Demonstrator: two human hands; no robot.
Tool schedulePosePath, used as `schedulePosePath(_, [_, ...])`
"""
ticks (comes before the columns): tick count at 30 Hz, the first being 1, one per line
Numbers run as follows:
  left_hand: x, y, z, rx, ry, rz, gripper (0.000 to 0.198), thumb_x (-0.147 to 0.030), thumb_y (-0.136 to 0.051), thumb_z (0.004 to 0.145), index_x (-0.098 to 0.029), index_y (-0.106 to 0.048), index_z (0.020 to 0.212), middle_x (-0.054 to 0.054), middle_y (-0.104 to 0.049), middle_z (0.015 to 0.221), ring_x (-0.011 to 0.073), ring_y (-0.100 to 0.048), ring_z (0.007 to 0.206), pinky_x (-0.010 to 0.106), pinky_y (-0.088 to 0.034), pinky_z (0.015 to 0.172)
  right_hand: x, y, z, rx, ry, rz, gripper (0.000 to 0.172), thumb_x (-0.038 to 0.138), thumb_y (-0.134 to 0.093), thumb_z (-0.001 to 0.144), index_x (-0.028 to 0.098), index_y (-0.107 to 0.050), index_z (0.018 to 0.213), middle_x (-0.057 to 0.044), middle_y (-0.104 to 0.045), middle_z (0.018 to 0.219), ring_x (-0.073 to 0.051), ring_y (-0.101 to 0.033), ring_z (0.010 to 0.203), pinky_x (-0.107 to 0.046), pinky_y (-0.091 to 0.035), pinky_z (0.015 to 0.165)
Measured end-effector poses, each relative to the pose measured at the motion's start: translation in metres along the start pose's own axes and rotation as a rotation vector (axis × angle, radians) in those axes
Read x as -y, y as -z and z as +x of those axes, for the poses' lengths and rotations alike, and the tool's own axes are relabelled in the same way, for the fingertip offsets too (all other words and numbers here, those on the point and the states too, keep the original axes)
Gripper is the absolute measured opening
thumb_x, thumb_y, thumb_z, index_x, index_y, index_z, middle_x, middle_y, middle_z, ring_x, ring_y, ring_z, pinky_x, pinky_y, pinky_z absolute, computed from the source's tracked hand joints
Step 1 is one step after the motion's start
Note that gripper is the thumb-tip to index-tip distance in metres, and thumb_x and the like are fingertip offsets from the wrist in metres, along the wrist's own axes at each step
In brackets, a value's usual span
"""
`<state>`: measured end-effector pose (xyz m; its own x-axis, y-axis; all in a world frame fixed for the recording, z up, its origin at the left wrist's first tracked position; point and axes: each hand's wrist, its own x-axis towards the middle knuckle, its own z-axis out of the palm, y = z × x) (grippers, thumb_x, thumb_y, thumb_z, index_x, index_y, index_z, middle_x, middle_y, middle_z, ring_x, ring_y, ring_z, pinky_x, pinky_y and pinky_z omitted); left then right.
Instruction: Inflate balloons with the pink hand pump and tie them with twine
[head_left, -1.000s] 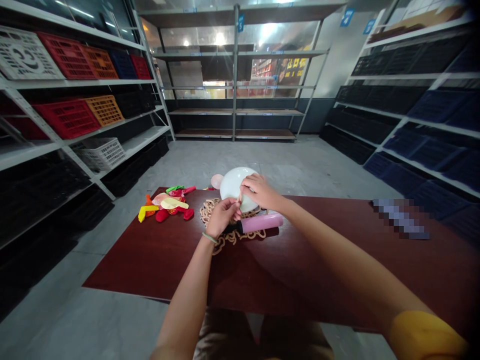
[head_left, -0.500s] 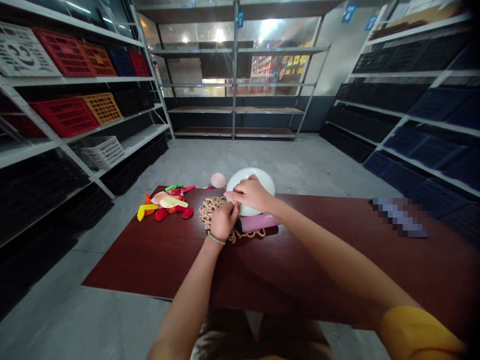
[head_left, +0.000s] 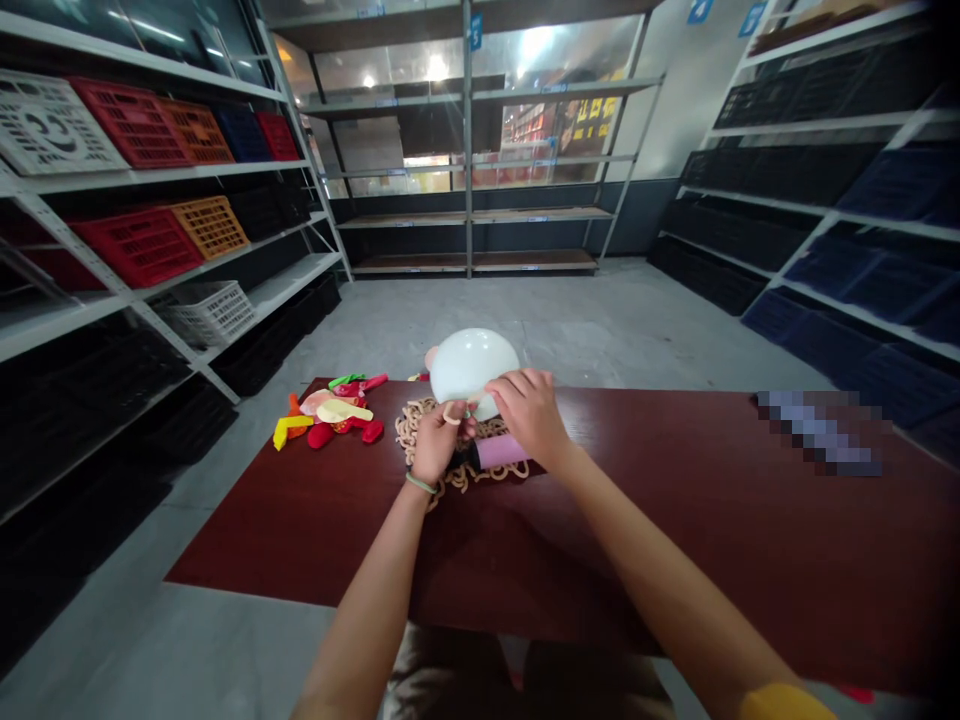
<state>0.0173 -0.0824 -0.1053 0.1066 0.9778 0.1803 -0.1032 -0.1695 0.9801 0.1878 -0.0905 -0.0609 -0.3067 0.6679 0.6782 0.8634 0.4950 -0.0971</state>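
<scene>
Pinching the stretched neck of the inflated white round balloon [head_left: 472, 366], the left hand [head_left: 435, 440] and right hand [head_left: 531, 416] meet above the dark red wooden table [head_left: 675, 540]. Beneath them lie a pink cylindrical hand pump [head_left: 499, 451] and a coiled beige chain [head_left: 420, 420]; farther left sits a pile of coloured uninflated balloons [head_left: 330, 415].

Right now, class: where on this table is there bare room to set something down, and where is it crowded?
Bare: the near half of the table, between the forearms and its front edge, and the stretch right of the pink pump. Crowded: the far left, with loose balloons, the chain, the white balloon and both hands.
</scene>
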Motion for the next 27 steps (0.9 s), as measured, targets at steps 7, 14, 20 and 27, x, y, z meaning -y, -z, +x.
schedulePosePath(7, [0.011,-0.001,0.005,-0.028,0.050,-0.023,0.030,-0.044,-0.069,0.081,-0.017,-0.068,0.093,-0.001,-0.063,0.068,0.0094,-0.052,0.051,0.021,-0.042,0.050,0.003,-0.028,-0.033,-0.067,-0.200,0.041,0.017,0.023,-0.046,0.096,0.022,-0.062,0.091,-0.006,-0.064,0.096,-0.023,-0.049,0.095,-0.037,-0.029,0.082])
schedulePosePath(14, [0.016,-0.005,-0.001,0.113,0.029,0.058,0.024,-0.039,-0.068,0.083,-0.019,-0.058,0.091,-0.001,-0.063,0.067,0.0108,-0.055,0.053,0.022,-0.043,0.053,-0.003,-0.018,-0.041,-0.086,-0.281,0.172,0.020,0.033,-0.048,0.098,0.023,-0.065,0.096,-0.002,-0.067,0.089,-0.019,-0.053,0.090,-0.038,-0.029,0.087])
schedulePosePath(20, [0.015,-0.006,-0.005,0.190,-0.063,0.205,0.022,-0.039,-0.066,0.084,-0.019,-0.057,0.089,-0.001,-0.062,0.067,0.0121,-0.057,0.055,0.023,-0.045,0.055,-0.008,-0.018,-0.042,-0.007,-0.173,0.198,0.023,0.030,-0.048,0.098,0.029,-0.069,0.106,-0.003,-0.067,0.101,-0.021,-0.051,0.100,-0.038,-0.031,0.088])
schedulePosePath(27, [0.007,-0.006,-0.006,0.224,-0.094,0.338,0.024,-0.043,-0.061,0.087,-0.019,-0.060,0.088,0.000,-0.063,0.067,0.0129,-0.058,0.056,0.025,-0.046,0.057,-0.019,-0.023,-0.045,0.030,-0.111,0.245,0.017,0.033,-0.054,0.095,0.033,-0.070,0.101,0.000,-0.067,0.101,-0.021,-0.049,0.099,-0.039,-0.029,0.090])
